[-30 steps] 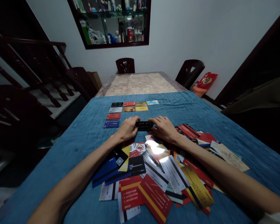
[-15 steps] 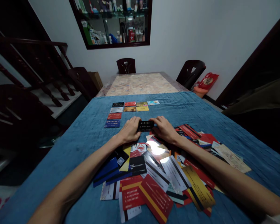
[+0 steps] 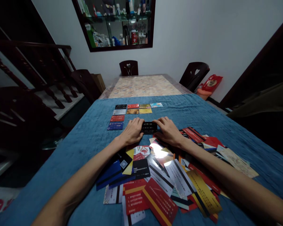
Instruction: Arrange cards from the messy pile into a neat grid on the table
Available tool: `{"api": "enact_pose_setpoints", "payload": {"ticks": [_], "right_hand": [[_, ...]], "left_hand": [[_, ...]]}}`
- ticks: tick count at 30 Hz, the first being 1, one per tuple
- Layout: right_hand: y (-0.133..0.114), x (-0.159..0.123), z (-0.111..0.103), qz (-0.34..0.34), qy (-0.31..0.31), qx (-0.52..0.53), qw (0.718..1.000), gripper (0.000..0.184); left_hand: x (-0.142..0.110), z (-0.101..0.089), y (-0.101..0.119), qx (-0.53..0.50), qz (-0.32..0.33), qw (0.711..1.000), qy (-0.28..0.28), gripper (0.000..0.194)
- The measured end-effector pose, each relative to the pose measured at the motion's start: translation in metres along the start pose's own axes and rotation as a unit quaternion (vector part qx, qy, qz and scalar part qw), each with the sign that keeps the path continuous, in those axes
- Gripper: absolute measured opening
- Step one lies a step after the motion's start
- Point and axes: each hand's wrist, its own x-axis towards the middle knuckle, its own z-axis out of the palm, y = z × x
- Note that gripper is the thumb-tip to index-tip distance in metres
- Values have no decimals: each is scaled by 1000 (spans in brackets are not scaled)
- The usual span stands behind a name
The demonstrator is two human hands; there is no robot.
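Observation:
Between my two hands is a black plastic card (image 3: 149, 127) with pale lettering, its face toward me. My left hand (image 3: 132, 131) pinches its left end, and my right hand (image 3: 167, 131) pinches its right end. Below them spreads a loose pile of overlapping cards, among them a red card (image 3: 160, 201), a white card (image 3: 179, 175) and a gold card (image 3: 204, 191). Farther off, several cards lie in neat rows, including a blue card (image 3: 115, 126), a red card (image 3: 117, 118) and a yellow card (image 3: 145, 111). My fingers hide the black card's ends.
A blue cloth (image 3: 85, 138) covers the near part of the table; patterned cover (image 3: 143, 84) shows beyond it. Dark chairs (image 3: 194, 75) stand around the far end. A red bag (image 3: 212, 83) sits on an orange bin at the right. Stair railings (image 3: 44, 78) rise at the left.
The whole view has shifted slightly, so everything appears a little farther right and lower. Both hands keep hold of the black card in nearly the same place.

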Motion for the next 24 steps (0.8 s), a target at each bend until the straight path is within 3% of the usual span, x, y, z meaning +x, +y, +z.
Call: {"api": "enact_pose_setpoints", "payload": {"ticks": [7, 11, 24], "right_hand": [[-3, 2, -4, -5, 2, -47, 999, 55], [-5, 10, -10, -20, -8, -65, 998, 48], [-7, 68, -13, -85, -47, -105, 990, 46]], "left_hand": [[1, -9, -2, 25, 15, 1000, -5, 43], [1, -15, -8, 29, 18, 999, -4, 44], [4, -36, -57, 54, 25, 998, -7, 50]]}}
